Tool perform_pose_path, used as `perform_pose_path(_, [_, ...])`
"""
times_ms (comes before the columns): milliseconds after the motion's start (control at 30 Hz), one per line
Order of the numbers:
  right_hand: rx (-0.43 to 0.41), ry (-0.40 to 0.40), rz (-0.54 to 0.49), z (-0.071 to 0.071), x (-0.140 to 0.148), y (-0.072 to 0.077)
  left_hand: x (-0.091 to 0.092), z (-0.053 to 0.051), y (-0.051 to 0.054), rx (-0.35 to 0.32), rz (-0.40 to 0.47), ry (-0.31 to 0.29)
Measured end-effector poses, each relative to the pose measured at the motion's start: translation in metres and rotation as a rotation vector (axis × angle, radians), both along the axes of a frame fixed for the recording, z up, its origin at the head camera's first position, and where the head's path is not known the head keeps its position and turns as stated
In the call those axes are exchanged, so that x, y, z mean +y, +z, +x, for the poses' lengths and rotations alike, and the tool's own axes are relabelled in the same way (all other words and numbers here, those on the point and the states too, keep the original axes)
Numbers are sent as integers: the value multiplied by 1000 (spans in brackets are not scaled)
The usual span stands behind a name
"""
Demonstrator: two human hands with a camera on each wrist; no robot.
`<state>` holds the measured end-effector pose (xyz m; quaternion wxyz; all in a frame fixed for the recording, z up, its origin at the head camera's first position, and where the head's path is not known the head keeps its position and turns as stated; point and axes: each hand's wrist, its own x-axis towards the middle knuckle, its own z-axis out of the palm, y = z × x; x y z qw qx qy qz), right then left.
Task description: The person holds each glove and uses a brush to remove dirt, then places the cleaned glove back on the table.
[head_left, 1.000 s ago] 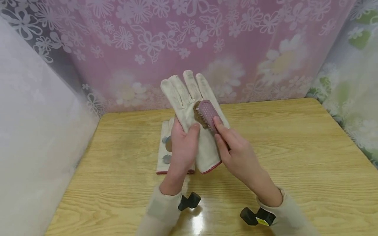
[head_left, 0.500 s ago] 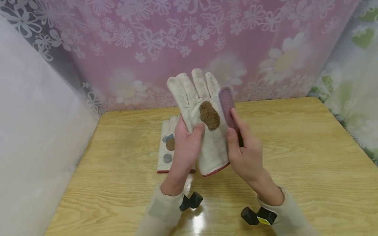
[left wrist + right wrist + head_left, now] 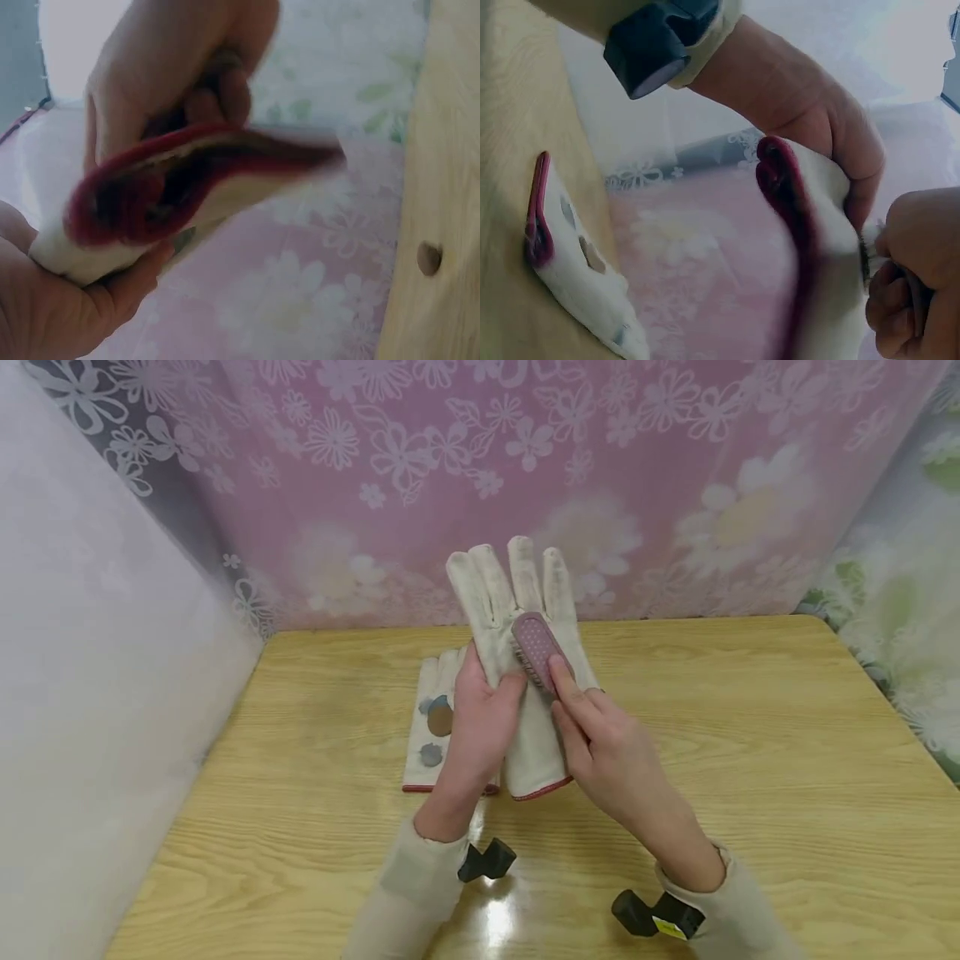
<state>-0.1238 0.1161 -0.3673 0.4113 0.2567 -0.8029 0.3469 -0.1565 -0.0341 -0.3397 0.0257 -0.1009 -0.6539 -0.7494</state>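
The left hand (image 3: 483,718) grips a white cloth glove (image 3: 536,735) by its left side, thumb on the front, fingers of the glove pointing up. In the right hand (image 3: 611,752) is a pinkish-purple brush (image 3: 536,643), index finger along its back, bristles against the glove's palm. The brown patch seen there before is hidden behind the brush. The left wrist view shows the red-edged cuff (image 3: 202,157) of the held glove, with the left hand (image 3: 67,300) under it. In the right wrist view the right hand (image 3: 922,277) stays curled round the handle at the glove.
A second white glove (image 3: 416,752) with grey, blue and brown spots lies on the wooden table (image 3: 315,827), partly behind the left hand. Pink flowered cloth (image 3: 420,527) hangs behind the table, with pale cloth at both sides. Black wrist devices sit on both sleeves.
The brush moved off the brown patch to the glove's right edge, then back left over the palm, covering the patch. The held glove has shifted slightly right in view.
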Motion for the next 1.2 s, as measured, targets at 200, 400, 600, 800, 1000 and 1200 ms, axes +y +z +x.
perform_pose_path(200, [-30, 84, -212, 2, 5, 8, -2, 3, 1, -20, 58, -9])
perform_pose_path(400, [-61, 143, -228, -1, 9, 12, 0, 9, 2, -34, 25, -22])
perform_pose_path(600, [-107, 74, 118, 0, 15, 7, -3, 9, 0, 2, 25, -23])
perform_pose_path(800, [-169, 56, 259, 8, 18, 11, -13, 2, 0, -25, 155, 49])
perform_pose_path(1000, [-200, 39, 231, 15, 20, 17, -13, 1, 3, -37, 130, 30])
perform_pose_path(1200, [-132, -34, 95, 7, 22, 16, 0, 10, 1, -23, -93, -149])
